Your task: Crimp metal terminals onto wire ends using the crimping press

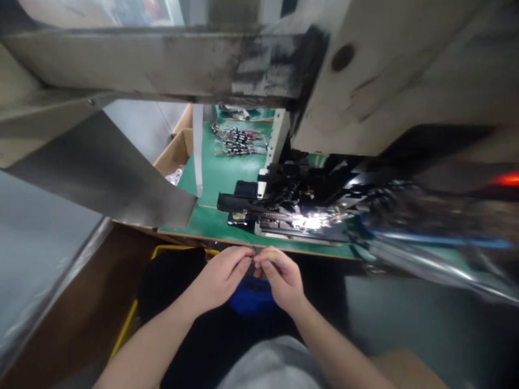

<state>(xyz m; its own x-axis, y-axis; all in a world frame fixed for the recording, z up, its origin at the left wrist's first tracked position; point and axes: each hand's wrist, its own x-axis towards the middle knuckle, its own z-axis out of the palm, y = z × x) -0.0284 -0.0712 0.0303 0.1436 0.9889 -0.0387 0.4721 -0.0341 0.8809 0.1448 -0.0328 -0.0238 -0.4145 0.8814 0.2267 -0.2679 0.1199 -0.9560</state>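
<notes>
My left hand (219,276) and my right hand (281,278) meet in front of my body, fingertips together. Pinched between them is a small dark item (254,266), too small and too hidden by my fingers to name. Just below my hands lies a blue object (251,299) on my dark lap, partly hidden. Beyond my fingertips is the front edge of a green-topped workbench (211,227), which neither hand touches.
A black crimping machine (292,200) with a bright lit spot stands on the green mat. Bundled wires with connectors (239,140) lie behind it. A cardboard box (174,154) sits at the left. Grey metal panels (162,62) overhang the view, and a yellow frame (125,324) runs left of me.
</notes>
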